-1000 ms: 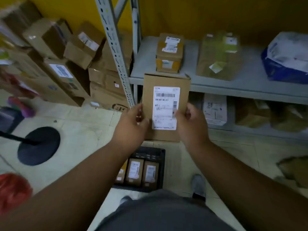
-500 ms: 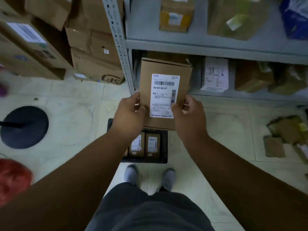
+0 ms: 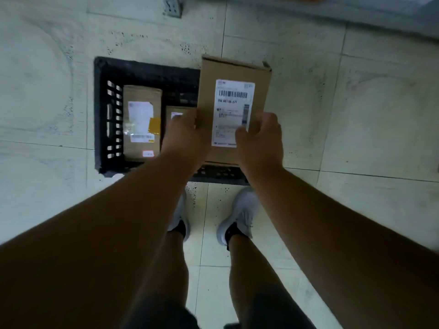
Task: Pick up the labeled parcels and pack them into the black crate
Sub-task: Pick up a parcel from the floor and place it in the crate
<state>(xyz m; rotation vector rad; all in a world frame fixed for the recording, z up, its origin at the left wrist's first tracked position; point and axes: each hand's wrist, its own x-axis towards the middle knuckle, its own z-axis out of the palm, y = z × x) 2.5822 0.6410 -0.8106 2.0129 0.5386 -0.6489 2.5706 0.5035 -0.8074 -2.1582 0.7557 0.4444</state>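
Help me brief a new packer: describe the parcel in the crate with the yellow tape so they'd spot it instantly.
Find the black crate on the tiled floor ahead of the person's shoes. Along its left wall lies a brown parcel, flat, label up. Unlike the smaller parcel beside it or the held box, it bears yellow tape and a small red-edged sticker.
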